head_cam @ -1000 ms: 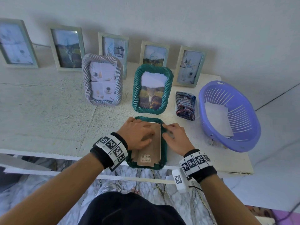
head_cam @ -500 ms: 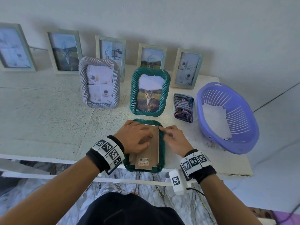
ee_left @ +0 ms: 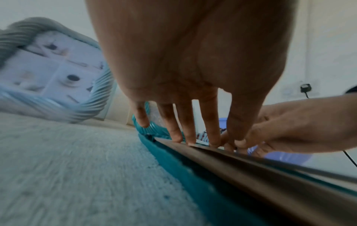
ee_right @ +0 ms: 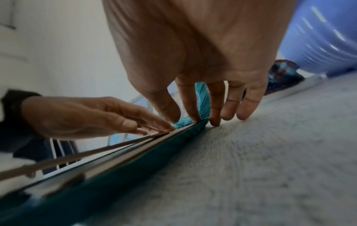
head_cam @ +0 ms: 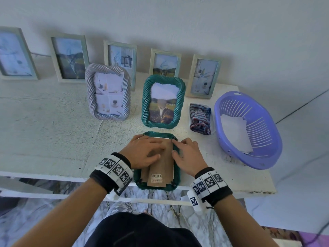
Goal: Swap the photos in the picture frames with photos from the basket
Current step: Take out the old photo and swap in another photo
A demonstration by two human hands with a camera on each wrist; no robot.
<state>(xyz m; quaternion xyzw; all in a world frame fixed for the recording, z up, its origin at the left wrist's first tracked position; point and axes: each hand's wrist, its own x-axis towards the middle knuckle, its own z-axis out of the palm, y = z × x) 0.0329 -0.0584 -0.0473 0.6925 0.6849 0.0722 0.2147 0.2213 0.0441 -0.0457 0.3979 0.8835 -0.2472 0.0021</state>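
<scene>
I see the white surface [head_cam: 53, 125] with a lavender basket [head_cam: 267, 157] at its right end, white photos [head_cam: 235, 134] lying inside it. Along the wall stand five pale frames. In front of them stand a grey frame [head_cam: 107, 94] and a green frame [head_cam: 162, 102] with a cat photo, both upright; a folded striped cloth [head_cam: 200, 119] lies between the green frame and the basket.

At the near edge of the surface, straight below the green frame, a second green frame lies face down [head_cam: 175, 182], its brown backing board [head_cam: 162, 172] up, a barcode sticker near the bottom edge.

My left hand [head_cam: 146, 152] lies palm down over the upper left of the board, grip released: the fingers are nearly straight and spread, and the left wrist view shows the fingertips [ee_left: 176, 137] pressing on the board's far edge, the little finger out over the frame's rim.

My right hand [head_cam: 188, 157] sits at the frame's upper right corner, wrist low over the surface. Its thumb and forefinger [ee_right: 190, 111] come down on the board's edge at the rim; the middle fingertip touches the surface beside the frame, the other two hang loosely bent above it. Whether this grip pinches anything I cannot tell.
</scene>
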